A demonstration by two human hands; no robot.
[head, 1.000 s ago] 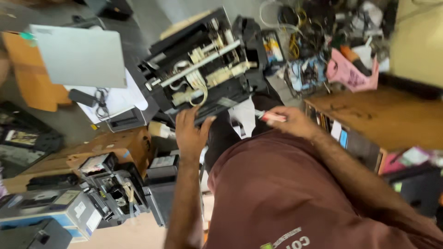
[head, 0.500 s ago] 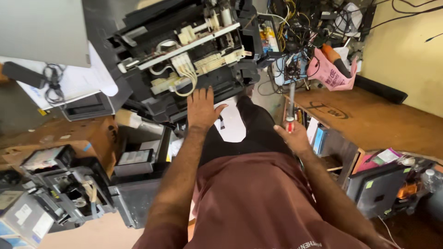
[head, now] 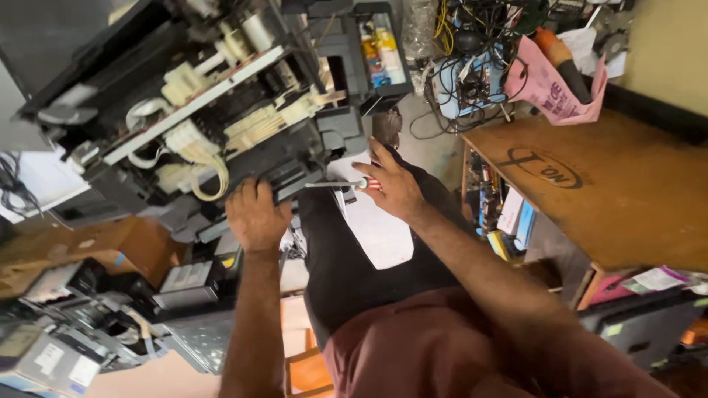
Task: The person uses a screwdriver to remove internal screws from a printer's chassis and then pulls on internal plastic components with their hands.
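Note:
An opened black printer (head: 206, 125) with white and cream inner parts, a metal rail and a flat ribbon cable lies in front of me. My left hand (head: 256, 215) grips its near black edge. My right hand (head: 394, 186) holds a screwdriver (head: 341, 184) with a red and white handle, its metal shaft pointing left at the printer's near corner. My legs in dark trousers and a maroon shirt fill the lower middle.
A wooden table (head: 605, 191) stands at the right, with a pink bag (head: 549, 85) at its far edge. Tangled cables and electronics (head: 472, 51) lie behind. Several dismantled printers (head: 96, 324) and a cardboard box (head: 74, 250) crowd the left floor.
The view has closed in on the printer. My right hand swung the screwdriver from upright to level, tip toward the printer. My left hand shifted from flat on the casing to gripping its edge.

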